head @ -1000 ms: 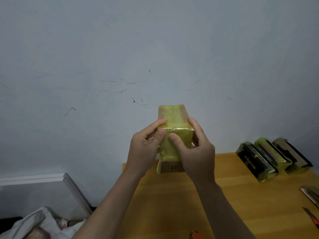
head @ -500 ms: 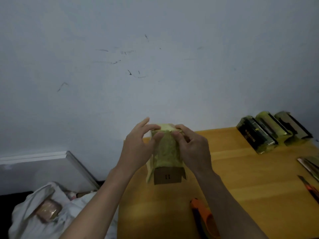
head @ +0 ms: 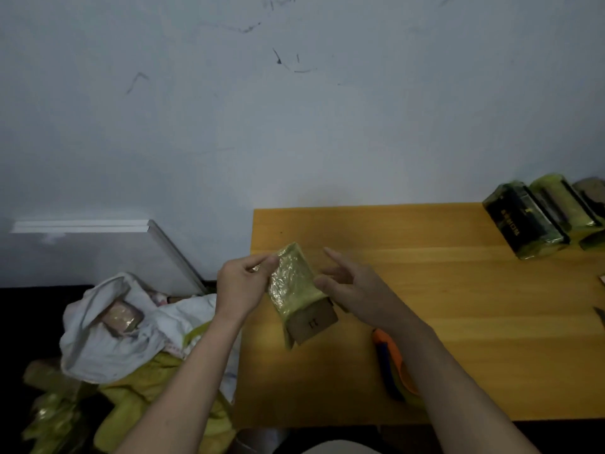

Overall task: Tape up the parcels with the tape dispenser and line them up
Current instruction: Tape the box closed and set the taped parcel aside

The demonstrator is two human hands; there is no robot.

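Over the near-left corner of the table (head: 425, 290), my left hand (head: 240, 290) pinches the far end of a small parcel (head: 296, 285) sheathed in crinkled yellow tape; my right hand (head: 355, 288) hovers just beside it, fingers spread. I judge it light, stiff and slick (cardboard shows at the near end), best held across its long sides. Open table lies rightward toward the finished parcels (head: 540, 217); the left edge is close, and the tape dispenser (head: 391, 365) sits near.
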